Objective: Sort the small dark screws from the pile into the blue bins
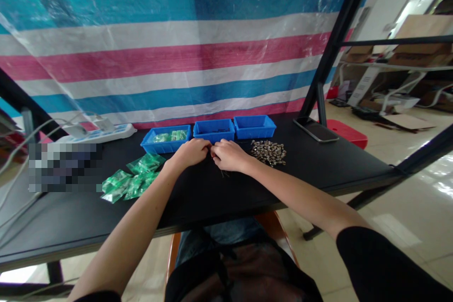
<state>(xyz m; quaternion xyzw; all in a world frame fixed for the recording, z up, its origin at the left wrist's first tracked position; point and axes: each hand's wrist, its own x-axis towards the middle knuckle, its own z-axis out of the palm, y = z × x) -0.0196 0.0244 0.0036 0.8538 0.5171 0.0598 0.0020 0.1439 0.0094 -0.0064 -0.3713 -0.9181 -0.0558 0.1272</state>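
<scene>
My left hand [193, 152] and my right hand [228, 154] are close together over the black table, just in front of the middle blue bin [214, 138]. Both have their fingers curled and pinched; what lies between the fingertips is too small to make out. Under my right hand a few thin dark pieces [224, 173] show on the tabletop. Right of that hand lies a heap of small metallic parts [269, 152]. Green-and-clear plastic packets [132, 183] are piled beside my left forearm. Some dark thin items are inside the middle bin.
The left blue bin [145, 145] contains green packets, and a right blue bin [255, 133] stands beside the middle one. A white power strip [106, 133] with cables lies at the back left. A phone [316, 130] rests near the right end, by a black frame post [320, 71].
</scene>
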